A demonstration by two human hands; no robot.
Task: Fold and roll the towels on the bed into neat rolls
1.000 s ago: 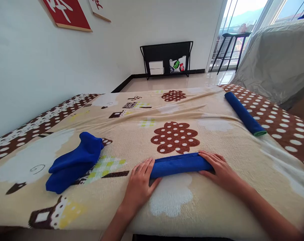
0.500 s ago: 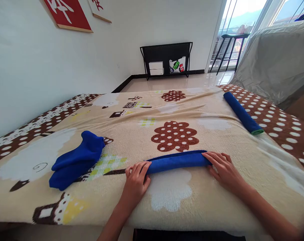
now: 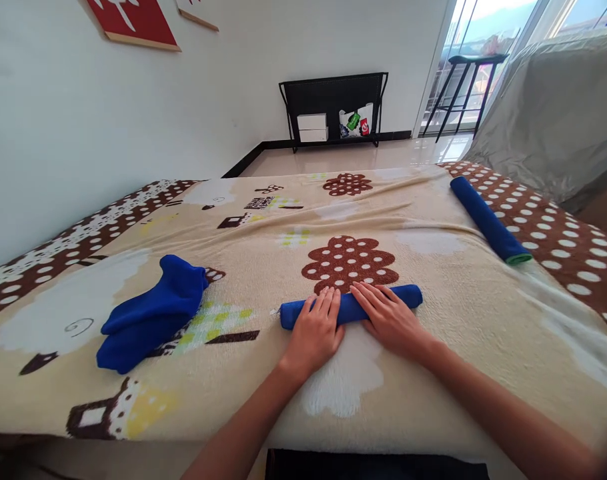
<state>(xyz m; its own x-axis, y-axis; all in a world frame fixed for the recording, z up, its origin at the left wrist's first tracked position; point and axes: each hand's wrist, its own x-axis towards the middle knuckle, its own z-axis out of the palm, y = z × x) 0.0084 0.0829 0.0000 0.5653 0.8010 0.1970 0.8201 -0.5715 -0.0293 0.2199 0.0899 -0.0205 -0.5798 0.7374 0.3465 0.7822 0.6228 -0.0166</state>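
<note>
A slim blue fabric roll (image 3: 352,309) is seen near the middle of the near edge of a cream plush blanket (image 3: 263,387), set almost parallel to that edge, its right end tilted slightly away. It is covered at mid-length by the left hand (image 3: 317,333) and the right hand (image 3: 391,320), which are placed close together, with both ends of the roll left exposed. The grip of each hand is unclenched: the fingers are stretched flat across the top, and the roll is not encircled by either. At its left end a small pale scrap is shown (too small to be made out).

Toward the blanket's near left corner, a crumpled bright blue cloth (image 3: 153,313) is spread in loose folds, well apart from the hands. Beside the brown, white-dotted border at the blanket's right edge, a longer dark blue fabric roll with a green-rimmed end (image 3: 489,220) is laid slantwise, its green end turned nearer.
</note>
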